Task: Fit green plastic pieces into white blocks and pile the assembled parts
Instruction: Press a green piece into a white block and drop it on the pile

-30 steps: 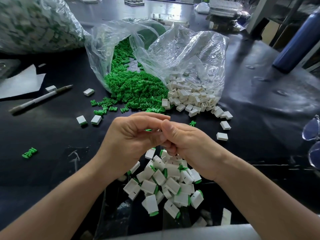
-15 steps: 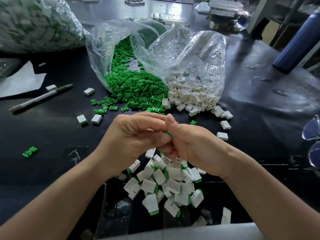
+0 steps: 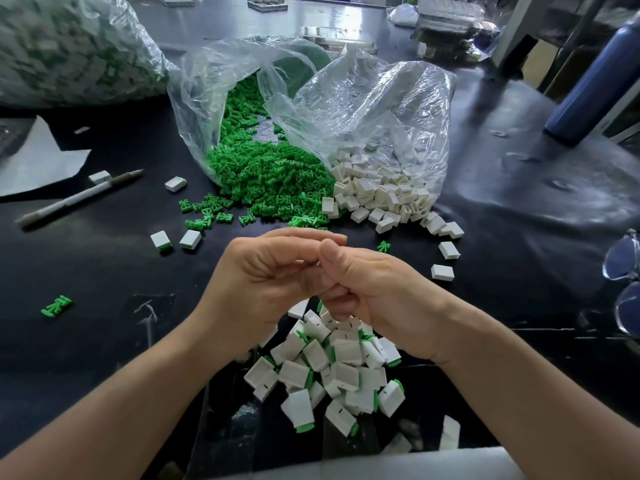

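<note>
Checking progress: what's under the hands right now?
Below the left hand and right hand lies the pile of assembled parts, white blocks with green edges, on the black table. The pile's far end is covered by the hands, as is anything they hold.

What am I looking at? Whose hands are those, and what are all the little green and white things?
The camera sits on a person's head and looks down at a dark table, so you see it as they do. Their left hand and right hand are pressed together in the middle. Whatever they are holding is hidden between the fingers.

Further back, one clear plastic bag spills green pieces, and another beside it spills white blocks. The job is to push a green piece into a white block.

Right under the hands is a pile of finished parts: white blocks with a bit of green peeking out. On the left lie a pen and a stray green piece.
</note>
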Motion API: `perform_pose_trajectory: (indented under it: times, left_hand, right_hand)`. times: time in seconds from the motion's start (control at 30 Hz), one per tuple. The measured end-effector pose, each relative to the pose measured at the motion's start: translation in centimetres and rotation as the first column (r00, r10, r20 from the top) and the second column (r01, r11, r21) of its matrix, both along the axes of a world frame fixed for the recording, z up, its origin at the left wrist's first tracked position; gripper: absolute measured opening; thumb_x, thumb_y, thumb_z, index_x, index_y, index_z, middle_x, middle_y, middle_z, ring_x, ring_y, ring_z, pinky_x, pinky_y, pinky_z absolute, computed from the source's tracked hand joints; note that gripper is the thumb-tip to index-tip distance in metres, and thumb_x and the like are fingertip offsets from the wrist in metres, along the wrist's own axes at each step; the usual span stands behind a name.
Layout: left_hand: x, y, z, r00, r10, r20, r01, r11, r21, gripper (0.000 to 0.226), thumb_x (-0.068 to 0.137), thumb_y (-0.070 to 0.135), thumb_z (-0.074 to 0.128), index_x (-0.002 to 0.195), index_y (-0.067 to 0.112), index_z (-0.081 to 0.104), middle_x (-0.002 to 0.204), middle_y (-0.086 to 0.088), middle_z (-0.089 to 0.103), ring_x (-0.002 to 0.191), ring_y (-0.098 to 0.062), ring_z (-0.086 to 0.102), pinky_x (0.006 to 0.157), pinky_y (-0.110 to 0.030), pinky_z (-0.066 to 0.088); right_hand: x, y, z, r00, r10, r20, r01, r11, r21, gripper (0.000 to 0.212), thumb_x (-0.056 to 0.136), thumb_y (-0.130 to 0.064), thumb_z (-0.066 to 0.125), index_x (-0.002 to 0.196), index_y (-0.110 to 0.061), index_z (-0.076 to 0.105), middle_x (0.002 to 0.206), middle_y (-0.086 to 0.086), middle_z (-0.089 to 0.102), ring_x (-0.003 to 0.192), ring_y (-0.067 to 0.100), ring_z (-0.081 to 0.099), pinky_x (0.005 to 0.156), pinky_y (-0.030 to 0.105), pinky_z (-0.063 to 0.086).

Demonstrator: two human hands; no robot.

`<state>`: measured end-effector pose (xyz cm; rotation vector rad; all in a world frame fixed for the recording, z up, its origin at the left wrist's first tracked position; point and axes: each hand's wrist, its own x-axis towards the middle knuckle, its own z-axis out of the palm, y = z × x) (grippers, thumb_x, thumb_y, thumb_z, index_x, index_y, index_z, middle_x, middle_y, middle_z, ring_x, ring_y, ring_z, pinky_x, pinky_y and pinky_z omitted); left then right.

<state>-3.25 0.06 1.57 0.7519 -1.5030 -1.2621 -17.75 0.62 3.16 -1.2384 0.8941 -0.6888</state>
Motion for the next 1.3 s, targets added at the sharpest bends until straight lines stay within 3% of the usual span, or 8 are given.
perform_pose_trajectory:
  times: [0.17,0.4,0.5,0.6,0.67,0.87,1.1,1.3]
  left_hand:
    - [0.1,0.0,0.3,0.999,-0.02,-0.03,0.021,1.0,0.015,0.024,0.063,0.004,0.063,0.084,0.012,0.071,0.102,-0.009,0.069,0.084,-0.019,0.07,0.07,-0.026,0.056]
    - [0.1,0.0,0.4,0.999,-0.024,-0.046,0.025,0.999,0.027,0.021,0.062,0.002,0.062,0.08,0.008,0.071,0.098,-0.009,0.071,0.083,-0.02,0.069,0.07,-0.027,0.056]
    - [0.1,0.0,0.5,1.0,-0.022,0.002,0.022,1.0,0.018,0.021,0.064,0.004,0.062,0.084,-0.001,0.067,0.099,-0.01,0.07,0.083,-0.019,0.069,0.071,-0.029,0.057]
    - [-0.1,0.0,0.7,0.997,-0.056,-0.059,0.061,0.994,0.088,0.019,0.068,0.0,0.058,0.079,-0.015,0.064,0.074,-0.012,0.069,0.061,-0.023,0.065,0.056,-0.031,0.056]
    - [-0.1,0.0,0.8,0.994,-0.045,-0.094,0.057,0.99,0.127,0.015,0.07,-0.002,0.057,0.079,-0.01,0.065,0.064,-0.014,0.064,0.051,-0.024,0.06,0.049,-0.029,0.053]
    - [0.0,-0.1,0.8,0.997,-0.023,-0.074,0.038,0.979,0.202,0.027,0.064,0.0,0.062,0.091,-0.002,0.066,0.062,-0.009,0.069,0.054,-0.017,0.065,0.054,-0.025,0.054]
    - [0.0,0.0,0.9,0.998,-0.028,-0.06,0.037,0.986,0.161,0.024,0.063,-0.002,0.064,0.085,0.002,0.072,0.063,-0.01,0.07,0.054,-0.017,0.066,0.054,-0.023,0.054]
    - [-0.2,0.2,0.9,0.997,0.004,-0.072,0.006,0.989,0.144,0.02,0.061,-0.004,0.065,0.079,-0.001,0.071,0.063,-0.01,0.069,0.054,-0.018,0.066,0.053,-0.023,0.054]
  right_hand:
    - [-0.1,0.0,0.0,1.0,0.026,-0.001,-0.026,1.0,0.005,0.046,0.072,-0.045,0.041,0.077,-0.001,0.051,0.057,-0.008,0.036,0.053,0.006,0.031,0.054,0.018,0.029]
    - [0.0,0.1,0.0,0.999,0.029,0.028,-0.029,1.0,-0.008,0.035,0.075,-0.046,0.04,0.069,-0.012,0.044,0.061,-0.002,0.028,0.055,0.008,0.025,0.056,0.025,0.022]
    - [0.0,-0.1,-0.2,0.997,0.066,0.041,-0.066,0.998,-0.005,0.047,0.084,-0.05,0.04,0.084,-0.004,0.052,0.064,-0.001,0.027,0.057,0.008,0.025,0.056,0.023,0.023]
    - [0.0,-0.6,-0.3,0.982,0.13,0.139,-0.143,0.986,0.087,0.062,0.089,-0.054,0.033,0.109,-0.003,0.061,0.064,-0.005,0.033,0.056,0.005,0.03,0.055,0.021,0.025]
    - [0.0,-0.7,-0.2,0.967,0.142,0.214,-0.168,0.98,0.111,0.047,0.09,-0.051,0.028,0.102,-0.025,0.066,0.064,-0.009,0.039,0.057,0.003,0.035,0.056,0.02,0.027]
    - [-0.3,-1.1,-0.4,0.956,0.048,0.288,-0.121,0.963,0.241,0.038,0.08,-0.047,0.036,0.084,-0.012,0.052,0.06,-0.006,0.041,0.052,0.004,0.036,0.052,0.018,0.031]
    - [-0.3,-1.1,-0.7,0.951,0.095,0.294,-0.174,0.95,0.259,0.037,0.085,-0.047,0.039,0.108,-0.027,0.059,0.059,-0.009,0.036,0.052,0.003,0.032,0.056,0.021,0.024]
    - [0.4,-0.7,-0.7,0.963,0.001,0.27,-0.079,0.958,0.276,0.032,0.074,-0.044,0.047,0.079,-0.021,0.068,0.052,-0.007,0.032,0.047,0.005,0.027,0.05,0.02,0.021]
